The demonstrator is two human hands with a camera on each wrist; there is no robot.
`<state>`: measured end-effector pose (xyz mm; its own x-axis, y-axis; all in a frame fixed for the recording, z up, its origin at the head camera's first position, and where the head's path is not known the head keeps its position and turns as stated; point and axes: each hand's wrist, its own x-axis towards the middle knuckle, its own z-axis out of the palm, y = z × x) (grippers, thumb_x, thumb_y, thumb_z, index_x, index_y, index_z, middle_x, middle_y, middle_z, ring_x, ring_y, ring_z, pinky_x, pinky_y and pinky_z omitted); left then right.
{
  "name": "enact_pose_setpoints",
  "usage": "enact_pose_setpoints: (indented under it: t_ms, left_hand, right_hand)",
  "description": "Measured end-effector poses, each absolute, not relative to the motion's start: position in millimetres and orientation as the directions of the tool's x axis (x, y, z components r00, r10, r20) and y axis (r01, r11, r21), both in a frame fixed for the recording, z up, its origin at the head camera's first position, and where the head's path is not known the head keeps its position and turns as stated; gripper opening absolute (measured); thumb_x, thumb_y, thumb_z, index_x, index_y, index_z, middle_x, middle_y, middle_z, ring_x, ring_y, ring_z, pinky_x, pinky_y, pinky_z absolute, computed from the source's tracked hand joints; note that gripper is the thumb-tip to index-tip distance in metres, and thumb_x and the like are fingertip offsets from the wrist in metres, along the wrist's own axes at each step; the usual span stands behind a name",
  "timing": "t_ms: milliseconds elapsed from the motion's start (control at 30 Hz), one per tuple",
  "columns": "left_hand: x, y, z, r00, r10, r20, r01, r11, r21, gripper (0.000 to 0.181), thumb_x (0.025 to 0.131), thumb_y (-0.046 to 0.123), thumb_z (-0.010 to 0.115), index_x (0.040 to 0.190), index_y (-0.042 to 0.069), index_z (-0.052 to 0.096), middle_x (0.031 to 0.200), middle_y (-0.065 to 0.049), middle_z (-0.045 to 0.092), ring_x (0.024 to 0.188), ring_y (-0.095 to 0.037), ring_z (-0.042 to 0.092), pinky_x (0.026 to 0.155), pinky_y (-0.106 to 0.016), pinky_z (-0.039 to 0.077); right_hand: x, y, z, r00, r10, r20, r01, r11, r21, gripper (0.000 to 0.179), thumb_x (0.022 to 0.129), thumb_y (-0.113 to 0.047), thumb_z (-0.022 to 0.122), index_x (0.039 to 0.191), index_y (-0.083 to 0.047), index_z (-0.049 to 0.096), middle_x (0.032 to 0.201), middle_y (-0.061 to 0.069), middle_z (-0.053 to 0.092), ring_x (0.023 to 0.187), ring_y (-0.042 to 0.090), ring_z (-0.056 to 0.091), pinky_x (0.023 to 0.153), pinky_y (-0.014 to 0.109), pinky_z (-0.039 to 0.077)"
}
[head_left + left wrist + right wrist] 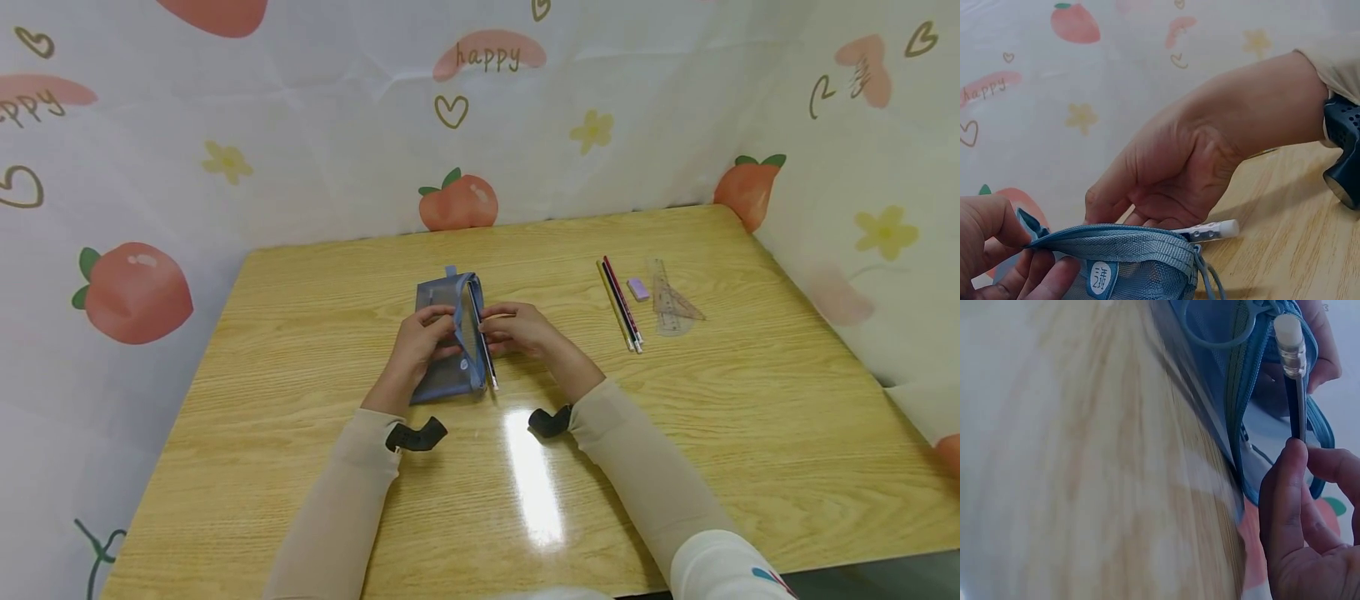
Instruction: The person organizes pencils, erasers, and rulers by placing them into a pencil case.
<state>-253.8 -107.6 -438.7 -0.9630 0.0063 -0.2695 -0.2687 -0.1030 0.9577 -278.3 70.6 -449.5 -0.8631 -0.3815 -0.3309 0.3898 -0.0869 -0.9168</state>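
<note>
A blue mesh zip pencil case lies on the table with its zipped mouth spread apart. My left hand grips one edge of that mouth between thumb and fingers. On the other side, my right hand pinches a dark pencil between thumb and fingertips. The pencil lies lengthwise along the opening, and its white eraser end sticks out past the case's near end. A round white label shows on the case in the left wrist view. The pencil's far tip is hidden inside the mouth.
To the right lie several pencils side by side, a purple eraser, and clear rulers, one of them triangular. A printed cloth hangs behind and along the sides of the wooden table.
</note>
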Motion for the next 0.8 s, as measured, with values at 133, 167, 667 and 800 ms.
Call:
enact_pose_setpoints:
  t_ms: [133,167,667,800]
  left_hand:
    - [-253.4,-106.1,-437.9,-0.96,0.007,-0.28,-0.28,-0.095,0.955,0.031,0.076,0.002,0.053,0.107,0.002,0.059,0.084,-0.008,0.059,0.067,-0.017,0.061,0.065,-0.037,0.055]
    - [-253.2,-105.8,-437.5,-0.96,0.009,-0.281,-0.28,-0.096,0.955,0.031,0.076,0.002,0.053,0.107,0.002,0.059,0.084,-0.008,0.059,0.067,-0.017,0.061,0.065,-0.037,0.055]
    - [-250.6,-101.6,-439.8,-0.961,0.032,-0.275,-0.276,-0.087,0.957,0.029,0.078,0.002,0.053,0.107,0.001,0.059,0.085,-0.008,0.058,0.068,-0.017,0.06,0.065,-0.037,0.055]
    - [-249.9,-100.6,-439.6,-0.962,0.028,-0.27,-0.271,-0.091,0.958,0.029,0.077,0.002,0.054,0.105,0.001,0.059,0.084,-0.007,0.059,0.067,-0.016,0.06,0.063,-0.036,0.056]
  right_hand:
    - [-278.6,68.8,-448.2,-0.868,-0.36,-0.343,0.398,-0.091,-0.913,0.035,0.083,0.002,0.057,0.116,0.006,0.05,0.078,0.009,0.06,0.065,0.015,0.06,0.065,0.031,0.055]
    - [-278.8,68.3,-447.9,-0.87,-0.35,-0.346,0.4,-0.093,-0.912,0.034,0.082,0.002,0.058,0.115,0.006,0.051,0.077,0.009,0.06,0.065,0.015,0.06,0.065,0.031,0.055]
    - [-282.1,59.9,-451.1,-0.897,-0.26,-0.359,0.392,-0.089,-0.916,0.034,0.08,0.0,0.062,0.114,0.005,0.054,0.077,0.009,0.06,0.062,0.016,0.06,0.069,0.035,0.055]
    - [-281.6,58.3,-452.7,-0.903,-0.242,-0.354,0.383,-0.086,-0.92,0.033,0.08,0.0,0.063,0.112,0.004,0.055,0.077,0.009,0.06,0.061,0.016,0.06,0.067,0.034,0.055]
